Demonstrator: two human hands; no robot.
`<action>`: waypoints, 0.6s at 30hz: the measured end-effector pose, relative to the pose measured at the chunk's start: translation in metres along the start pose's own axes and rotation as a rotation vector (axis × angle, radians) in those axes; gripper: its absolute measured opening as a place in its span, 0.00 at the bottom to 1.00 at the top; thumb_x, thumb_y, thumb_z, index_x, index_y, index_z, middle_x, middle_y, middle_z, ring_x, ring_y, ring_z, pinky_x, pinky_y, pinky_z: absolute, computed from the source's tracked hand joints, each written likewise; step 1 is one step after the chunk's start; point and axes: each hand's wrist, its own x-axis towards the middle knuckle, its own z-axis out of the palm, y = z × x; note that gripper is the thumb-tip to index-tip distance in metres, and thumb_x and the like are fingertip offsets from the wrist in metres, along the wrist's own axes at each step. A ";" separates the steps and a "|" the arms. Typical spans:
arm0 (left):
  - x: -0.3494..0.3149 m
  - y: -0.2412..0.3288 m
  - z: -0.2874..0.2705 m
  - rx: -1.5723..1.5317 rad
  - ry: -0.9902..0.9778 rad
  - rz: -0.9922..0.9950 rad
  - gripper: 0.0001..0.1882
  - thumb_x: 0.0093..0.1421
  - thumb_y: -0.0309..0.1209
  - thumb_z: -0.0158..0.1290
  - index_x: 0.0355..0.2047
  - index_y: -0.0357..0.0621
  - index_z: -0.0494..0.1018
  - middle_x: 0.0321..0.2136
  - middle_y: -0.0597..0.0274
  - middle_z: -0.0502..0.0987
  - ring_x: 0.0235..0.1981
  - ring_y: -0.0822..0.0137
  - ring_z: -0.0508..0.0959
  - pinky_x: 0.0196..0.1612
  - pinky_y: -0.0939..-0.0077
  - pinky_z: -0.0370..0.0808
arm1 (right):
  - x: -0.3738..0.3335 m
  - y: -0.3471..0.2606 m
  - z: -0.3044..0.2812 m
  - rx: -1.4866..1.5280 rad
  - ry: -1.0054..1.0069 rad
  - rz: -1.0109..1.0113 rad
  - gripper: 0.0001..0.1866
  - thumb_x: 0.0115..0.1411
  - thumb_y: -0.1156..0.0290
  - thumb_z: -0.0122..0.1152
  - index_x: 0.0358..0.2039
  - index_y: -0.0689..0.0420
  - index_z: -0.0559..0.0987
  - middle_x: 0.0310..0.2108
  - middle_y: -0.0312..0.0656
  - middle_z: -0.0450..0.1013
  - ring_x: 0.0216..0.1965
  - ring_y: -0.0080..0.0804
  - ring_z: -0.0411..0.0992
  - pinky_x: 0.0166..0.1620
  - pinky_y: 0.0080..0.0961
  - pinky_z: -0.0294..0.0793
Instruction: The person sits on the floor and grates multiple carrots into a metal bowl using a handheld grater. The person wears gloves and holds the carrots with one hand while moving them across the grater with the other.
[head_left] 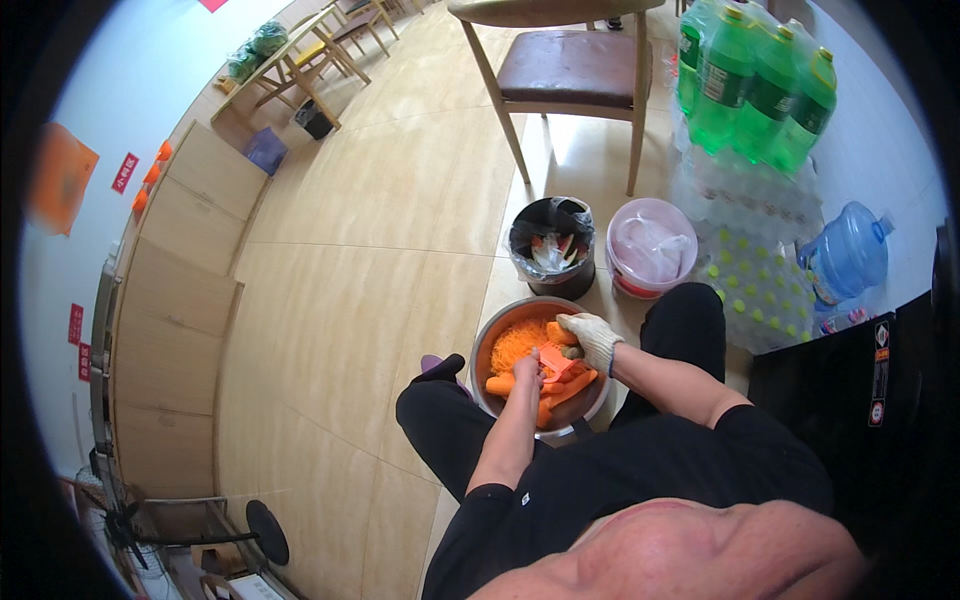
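Between my knees stands a round metal bowl [484, 345] with a heap of shredded carrot [515, 343] at its far left and several whole carrots [570, 388] on its near side. My bare left hand [528, 372] is closed on an orange-pink plastic grater [557, 364] above the carrots. A white knitted glove covers my right hand [595, 341]; its fingers close round a carrot [560, 333] at the bowl's far right, just beyond the grater. The fingertips of the glove are partly hidden.
Beyond the bowl stand a black lined bin [553, 250] holding scraps and a white bucket [650, 248]. Stacked packs of green bottles [750, 90] and a blue water jug [850, 250] are on the right. A chair [570, 68] stands ahead, low cabinets [175, 300] left.
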 end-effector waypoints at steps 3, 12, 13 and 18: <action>-0.004 0.001 -0.002 0.048 -0.010 0.011 0.16 0.62 0.41 0.55 0.21 0.48 0.68 0.13 0.68 0.62 0.09 0.73 0.54 0.10 0.79 0.50 | 0.004 0.004 0.000 -0.006 0.019 0.007 0.14 0.61 0.61 0.59 0.41 0.57 0.73 0.30 0.38 0.69 0.23 0.27 0.67 0.20 0.22 0.67; 0.001 -0.002 0.001 0.041 0.037 0.023 0.16 0.62 0.40 0.55 0.21 0.48 0.68 0.13 0.68 0.63 0.09 0.73 0.54 0.10 0.79 0.50 | 0.016 0.013 -0.006 -0.051 -0.037 -0.008 0.18 0.61 0.57 0.58 0.44 0.57 0.73 0.31 0.39 0.69 0.25 0.29 0.67 0.20 0.22 0.69; 0.006 -0.004 0.000 0.046 0.040 0.028 0.16 0.62 0.40 0.55 0.20 0.47 0.68 0.13 0.67 0.63 0.09 0.73 0.54 0.10 0.79 0.49 | 0.015 0.013 -0.006 -0.058 -0.036 -0.010 0.19 0.61 0.56 0.58 0.44 0.57 0.73 0.32 0.39 0.69 0.25 0.29 0.68 0.21 0.22 0.69; 0.034 -0.020 -0.006 0.028 0.010 0.022 0.17 0.62 0.40 0.55 0.19 0.47 0.68 0.12 0.67 0.62 0.08 0.73 0.53 0.10 0.79 0.49 | 0.013 0.012 -0.004 -0.064 -0.064 0.014 0.20 0.61 0.56 0.58 0.45 0.58 0.73 0.33 0.41 0.69 0.24 0.31 0.68 0.21 0.23 0.69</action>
